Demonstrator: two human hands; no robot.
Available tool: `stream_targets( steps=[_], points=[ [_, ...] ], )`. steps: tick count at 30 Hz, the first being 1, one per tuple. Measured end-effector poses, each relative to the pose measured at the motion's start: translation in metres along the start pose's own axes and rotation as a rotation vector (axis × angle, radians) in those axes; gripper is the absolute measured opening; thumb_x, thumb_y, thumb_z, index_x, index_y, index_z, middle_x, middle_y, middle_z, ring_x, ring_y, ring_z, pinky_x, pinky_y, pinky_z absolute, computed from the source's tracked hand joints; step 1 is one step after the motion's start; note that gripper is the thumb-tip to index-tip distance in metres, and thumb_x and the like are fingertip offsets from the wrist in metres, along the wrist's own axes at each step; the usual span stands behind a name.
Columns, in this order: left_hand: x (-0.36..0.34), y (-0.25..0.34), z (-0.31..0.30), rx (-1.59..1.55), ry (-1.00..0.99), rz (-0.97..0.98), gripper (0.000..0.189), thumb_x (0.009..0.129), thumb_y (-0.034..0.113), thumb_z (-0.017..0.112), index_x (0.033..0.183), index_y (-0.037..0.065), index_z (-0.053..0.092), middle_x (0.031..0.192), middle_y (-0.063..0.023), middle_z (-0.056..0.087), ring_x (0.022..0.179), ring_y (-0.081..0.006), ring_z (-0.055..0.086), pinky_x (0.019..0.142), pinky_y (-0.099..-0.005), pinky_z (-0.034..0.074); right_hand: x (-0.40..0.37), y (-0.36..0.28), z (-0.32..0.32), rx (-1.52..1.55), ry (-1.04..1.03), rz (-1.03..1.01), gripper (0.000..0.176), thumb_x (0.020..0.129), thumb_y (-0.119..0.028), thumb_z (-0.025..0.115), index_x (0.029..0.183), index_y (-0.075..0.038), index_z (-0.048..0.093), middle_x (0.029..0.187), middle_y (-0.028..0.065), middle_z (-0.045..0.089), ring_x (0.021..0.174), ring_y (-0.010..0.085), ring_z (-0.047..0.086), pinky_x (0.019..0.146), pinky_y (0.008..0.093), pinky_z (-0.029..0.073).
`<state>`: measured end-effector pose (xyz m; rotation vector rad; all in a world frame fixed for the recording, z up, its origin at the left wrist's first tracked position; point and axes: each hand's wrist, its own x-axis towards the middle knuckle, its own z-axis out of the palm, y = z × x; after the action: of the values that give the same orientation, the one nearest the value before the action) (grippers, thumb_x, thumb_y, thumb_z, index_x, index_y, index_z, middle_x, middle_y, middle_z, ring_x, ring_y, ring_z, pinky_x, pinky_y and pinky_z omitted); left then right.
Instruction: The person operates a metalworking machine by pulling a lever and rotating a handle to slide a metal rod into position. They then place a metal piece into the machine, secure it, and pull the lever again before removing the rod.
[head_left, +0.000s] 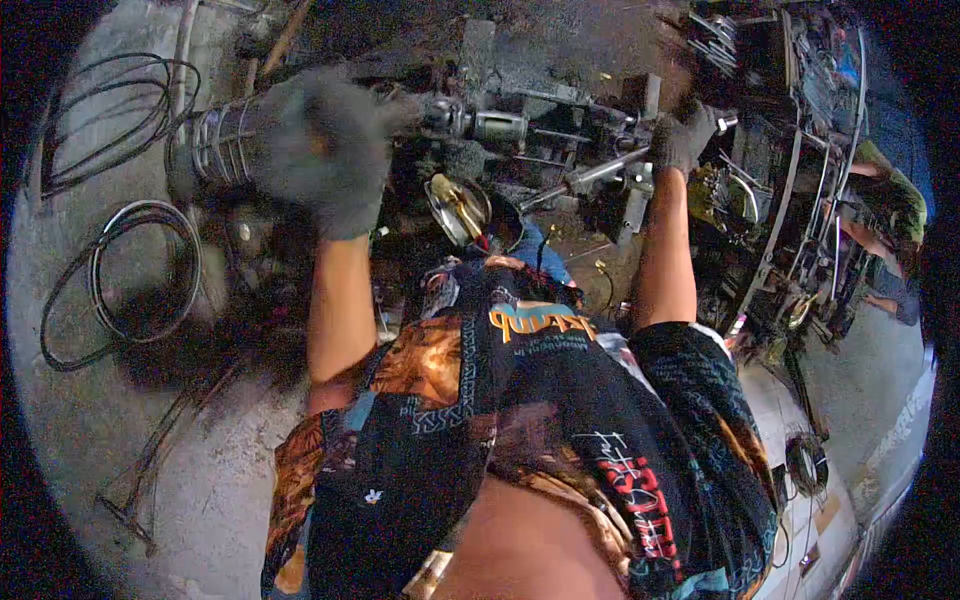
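My left hand [325,150], in a dark grey glove, is smeared by motion. It is beside a ribbed, coil-like cylinder [222,145] at the left end of the greasy machine; its fingers cannot be made out. To the right, my right hand [685,138], also gloved, is closed around a long metal bar [600,176], whose shiny end shows past the glove. Between the hands runs a machine shaft with a pale metal cylinder [500,127]. Nearer my body, a round metal dish [442,225] has a yellow-handled brush [458,208] lying in it.
Coiled black hose or cable [145,270] lies on the concrete floor at left. At right stands a rack [790,220] crowded with metal rods and tools. Beyond it, another person [885,225] is partly visible. A dark cable coil [806,465] sits at lower right.
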<state>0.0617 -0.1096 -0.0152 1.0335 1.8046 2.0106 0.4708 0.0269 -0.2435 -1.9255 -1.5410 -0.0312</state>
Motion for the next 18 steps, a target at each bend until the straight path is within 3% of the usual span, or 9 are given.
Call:
stream_targets(
  steps=[3, 4, 7, 8, 11, 12, 14, 17, 18],
  points=[
    [0.055, -0.001, 0.052, 0.358, -0.059, 0.188, 0.034, 0.099, 0.034, 0.059, 0.084, 0.004, 0.062, 0.067, -0.0042, 0.056, 0.059, -0.0140, 0.054, 0.056, -0.0338, 0.044, 0.008, -0.025, -0.022, 0.339, -0.056, 0.085, 0.033, 0.062, -0.004, 0.065, 0.094, 0.002, 0.071, 0.089, 0.0178, 0.069, 0.083, 0.0360, 0.062, 0.081, 0.0393, 0.050],
    [0.070, 0.001, 0.066, 0.464, -0.080, 0.268, 0.039, 0.099, 0.040, 0.058, 0.080, 0.006, 0.061, 0.063, -0.0037, 0.054, 0.057, -0.0135, 0.052, 0.053, -0.0348, 0.041, 0.016, 0.020, -0.001, 0.187, -0.061, -0.184, 0.032, 0.064, -0.003, 0.065, 0.095, 0.003, 0.070, 0.089, 0.0176, 0.069, 0.080, 0.0371, 0.061, 0.079, 0.0392, 0.050],
    [0.087, 0.002, 0.081, 0.356, -0.017, 0.081, 0.043, 0.101, 0.037, 0.056, 0.072, 0.007, 0.052, 0.060, -0.0020, 0.046, 0.057, -0.0133, 0.050, 0.056, -0.0345, 0.043, 0.011, -0.021, -0.011, 0.521, -0.038, 0.061, 0.036, 0.063, -0.007, 0.067, 0.098, 0.002, 0.069, 0.095, 0.0200, 0.069, 0.084, 0.0404, 0.063, 0.082, 0.0399, 0.051],
    [0.086, -0.008, 0.069, 0.380, -0.023, 0.058, 0.043, 0.101, 0.037, 0.056, 0.072, 0.007, 0.052, 0.060, -0.0020, 0.046, 0.057, -0.0133, 0.050, 0.056, -0.0345, 0.043, 0.007, -0.062, -0.049, 0.298, 0.000, -0.074, 0.040, 0.062, -0.010, 0.070, 0.100, 0.002, 0.069, 0.098, 0.0198, 0.068, 0.094, 0.0403, 0.063, 0.089, 0.0415, 0.050],
    [0.103, -0.025, 0.072, 0.385, -0.118, 0.368, 0.040, 0.101, 0.033, 0.057, 0.072, 0.006, 0.052, 0.060, -0.0009, 0.046, 0.057, -0.0150, 0.051, 0.057, -0.0343, 0.045, 0.010, -0.025, -0.018, 0.154, 0.053, -0.188, 0.042, 0.060, -0.012, 0.072, 0.099, 0.003, 0.069, 0.097, 0.0180, 0.067, 0.101, 0.0374, 0.062, 0.095, 0.0427, 0.047],
    [0.091, -0.022, 0.073, 0.099, -0.252, 0.209, 0.038, 0.100, 0.030, 0.058, 0.072, 0.006, 0.052, 0.061, -0.0012, 0.047, 0.057, -0.0156, 0.051, 0.058, -0.0344, 0.045, 0.006, -0.020, -0.013, 0.261, -0.029, 0.032, 0.043, 0.061, -0.011, 0.072, 0.101, 0.002, 0.069, 0.100, 0.0158, 0.067, 0.104, 0.0352, 0.061, 0.097, 0.0427, 0.045],
    [0.056, -0.007, 0.087, -0.193, -0.390, 0.056, 0.035, 0.099, 0.027, 0.060, 0.073, 0.005, 0.053, 0.062, -0.0015, 0.048, 0.057, -0.0162, 0.051, 0.058, -0.0346, 0.045, 0.001, -0.041, -0.028, 0.381, 0.010, 0.065, 0.043, 0.061, -0.010, 0.072, 0.102, 0.002, 0.069, 0.103, 0.0154, 0.066, 0.104, 0.0344, 0.061, 0.096, 0.0414, 0.046],
    [-0.030, 0.021, 0.115, 0.128, -0.554, 0.505, 0.029, 0.098, 0.022, 0.061, 0.076, 0.004, 0.056, 0.065, -0.0045, 0.050, 0.059, -0.0192, 0.053, 0.059, -0.0354, 0.045, 0.017, -0.044, -0.030, 0.487, 0.035, 0.085, 0.045, 0.061, -0.007, 0.071, 0.106, 0.000, 0.068, 0.111, 0.0146, 0.065, 0.105, 0.0323, 0.061, 0.096, 0.0387, 0.047],
    [-0.035, 0.022, 0.114, 0.125, -0.574, 0.502, 0.029, 0.098, 0.022, 0.061, 0.076, 0.004, 0.056, 0.065, -0.0045, 0.050, 0.059, -0.0192, 0.053, 0.059, -0.0354, 0.045, 0.012, -0.041, -0.037, 0.424, 0.000, 0.140, 0.045, 0.061, -0.007, 0.071, 0.106, 0.000, 0.069, 0.111, 0.0146, 0.066, 0.107, 0.0317, 0.061, 0.097, 0.0384, 0.046]
  ],
)
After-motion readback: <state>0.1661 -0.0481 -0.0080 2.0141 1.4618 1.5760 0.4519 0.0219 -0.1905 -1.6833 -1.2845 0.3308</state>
